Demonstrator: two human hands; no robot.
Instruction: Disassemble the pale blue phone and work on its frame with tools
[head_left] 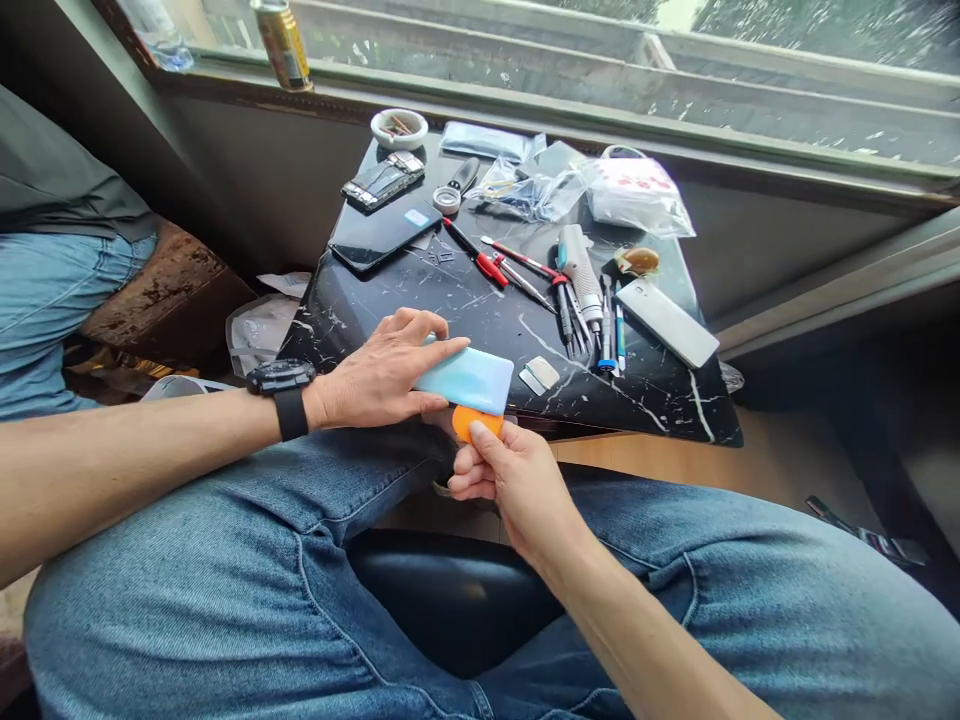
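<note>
My left hand grips a light blue phone at the near edge of a small black marble table, fingers over its back and thumb under its near edge. My right hand is closed in a pinch on an orange pick pressed against the phone's lower edge. A black watch sits on my left wrist. Both hands are above my lap in blue jeans.
On the table lie a dark phone screen, an opened phone body, red-handled screwdrivers, tweezers and tools, a white phone, plastic bags and a small white dish. A can stands on the window sill. Another person's leg is at left.
</note>
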